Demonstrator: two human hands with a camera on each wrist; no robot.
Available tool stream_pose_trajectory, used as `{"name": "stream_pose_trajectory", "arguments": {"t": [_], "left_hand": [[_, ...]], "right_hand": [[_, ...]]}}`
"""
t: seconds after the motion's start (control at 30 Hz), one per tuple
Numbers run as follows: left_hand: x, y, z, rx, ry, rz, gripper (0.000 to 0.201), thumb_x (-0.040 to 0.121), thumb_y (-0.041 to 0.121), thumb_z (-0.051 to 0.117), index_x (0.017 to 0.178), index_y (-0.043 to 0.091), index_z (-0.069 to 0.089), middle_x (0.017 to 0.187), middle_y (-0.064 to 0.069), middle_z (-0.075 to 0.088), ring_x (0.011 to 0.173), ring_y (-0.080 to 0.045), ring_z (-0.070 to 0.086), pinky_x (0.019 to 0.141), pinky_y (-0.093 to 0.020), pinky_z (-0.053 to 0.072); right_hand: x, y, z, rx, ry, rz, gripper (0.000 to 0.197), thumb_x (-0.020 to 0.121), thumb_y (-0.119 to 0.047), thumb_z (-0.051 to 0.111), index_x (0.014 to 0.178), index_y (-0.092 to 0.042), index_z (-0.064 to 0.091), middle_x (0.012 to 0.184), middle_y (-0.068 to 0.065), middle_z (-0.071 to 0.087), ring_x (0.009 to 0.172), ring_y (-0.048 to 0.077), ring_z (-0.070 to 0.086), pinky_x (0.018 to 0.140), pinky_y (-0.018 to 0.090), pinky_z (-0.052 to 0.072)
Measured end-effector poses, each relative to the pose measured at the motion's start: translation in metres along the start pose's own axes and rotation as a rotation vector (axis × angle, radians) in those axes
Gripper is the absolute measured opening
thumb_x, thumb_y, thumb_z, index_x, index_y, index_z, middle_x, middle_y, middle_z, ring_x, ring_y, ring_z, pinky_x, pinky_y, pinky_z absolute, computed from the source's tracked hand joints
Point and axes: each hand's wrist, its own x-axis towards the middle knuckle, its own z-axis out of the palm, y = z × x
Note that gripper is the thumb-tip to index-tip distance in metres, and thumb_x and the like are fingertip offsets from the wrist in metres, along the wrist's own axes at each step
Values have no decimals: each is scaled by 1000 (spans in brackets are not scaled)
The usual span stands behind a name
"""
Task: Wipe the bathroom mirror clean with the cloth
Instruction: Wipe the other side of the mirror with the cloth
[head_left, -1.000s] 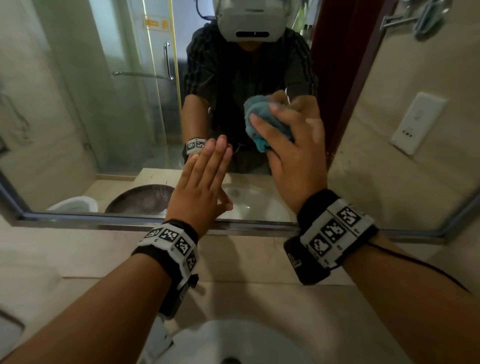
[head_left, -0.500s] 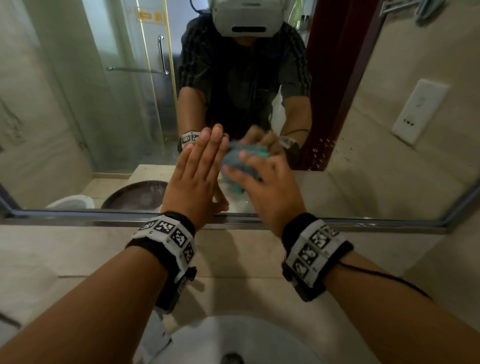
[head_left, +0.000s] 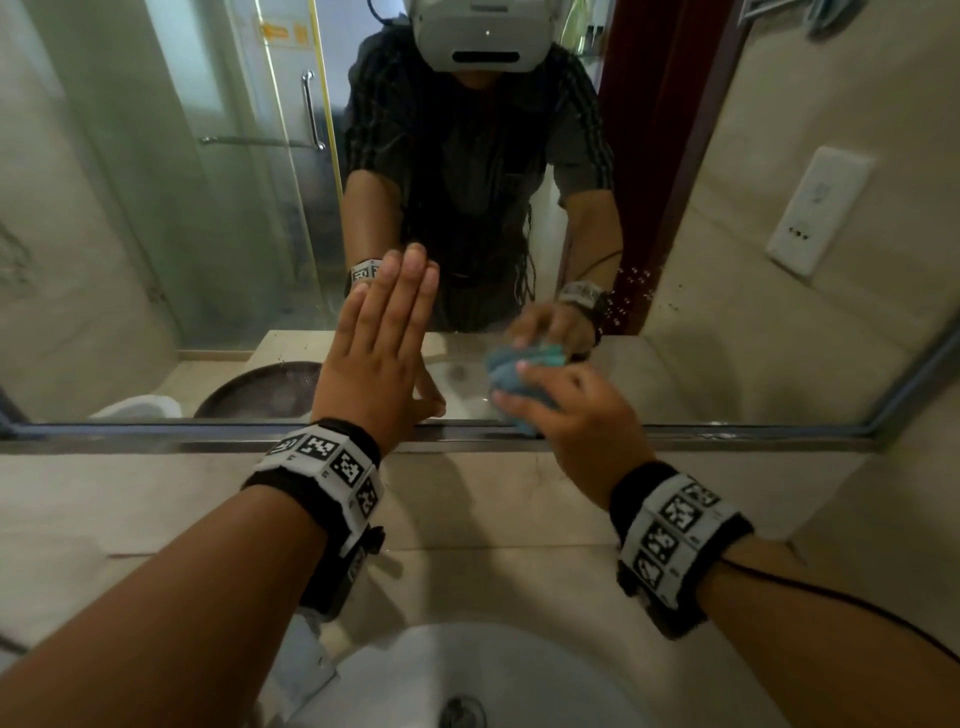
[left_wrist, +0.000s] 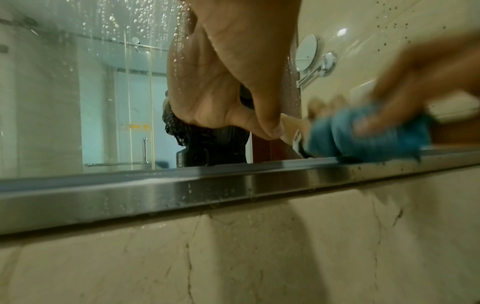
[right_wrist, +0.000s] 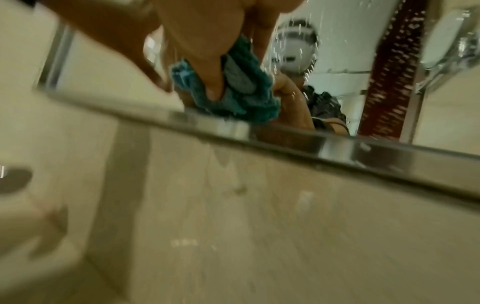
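Note:
A wide wall mirror with a metal bottom frame fills the upper head view; water drops speckle it at the right. My right hand grips a bunched blue cloth and presses it on the glass just above the frame, to the right of my left hand. The left wrist view shows the cloth blurred, touching the frame; the right wrist view shows it under my fingers. My left hand lies flat on the glass, fingers straight and pointing up.
A white basin sits below my arms, with beige stone wall between it and the mirror. A wall socket is on the right tile wall. The mirror reflects a person with a headset, a glass shower door and a dark bowl.
My right hand has carried the cloth down the glass from chest height to the bottom edge, then a little to the right. My left hand has stayed flat on the mirror.

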Motion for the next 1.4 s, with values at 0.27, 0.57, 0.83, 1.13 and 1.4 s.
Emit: {"name": "stream_pose_trajectory", "arguments": {"t": [0.27,0.57,0.83,1.13,1.4], "left_hand": [[6,31,-33,-151,89,86,117,63,49,77,148,6,8,154,-13,2,143,-30,1,117,-46,1],[10,58,-2,-55,9,85,116,69,47,72,149,8,-1,156,-13,-1,145,-28,-2,117,-48,5],[11,58,4,13,-41,82,126,67,65,64,148,10,-15,153,-10,-26,140,-26,-24,115,-46,-9],[11,57,3,-34,-30,87,125,67,59,67,147,10,-16,153,-9,-26,140,-26,-24,116,-47,-6],[11,58,6,25,-2,84,127,67,70,60,145,10,-21,154,-11,-22,141,-27,-23,113,-44,-15]], "right_hand": [[45,41,-60,44,181,162,32,83,-12,66,115,-13,66,116,15,61,93,33,56,86,30,43],[-46,30,3,61,-205,-29,53,53,-5,90,101,-17,71,104,12,66,74,33,62,60,42,56],[52,51,-55,61,332,180,30,90,-16,53,117,-18,66,117,15,61,94,32,53,87,24,38],[-15,44,-18,54,-176,-32,52,64,-9,84,111,-21,66,114,11,62,84,33,61,63,40,56],[2,24,-5,41,199,153,37,83,-15,67,119,-18,61,124,12,51,93,40,56,82,40,47]]}}
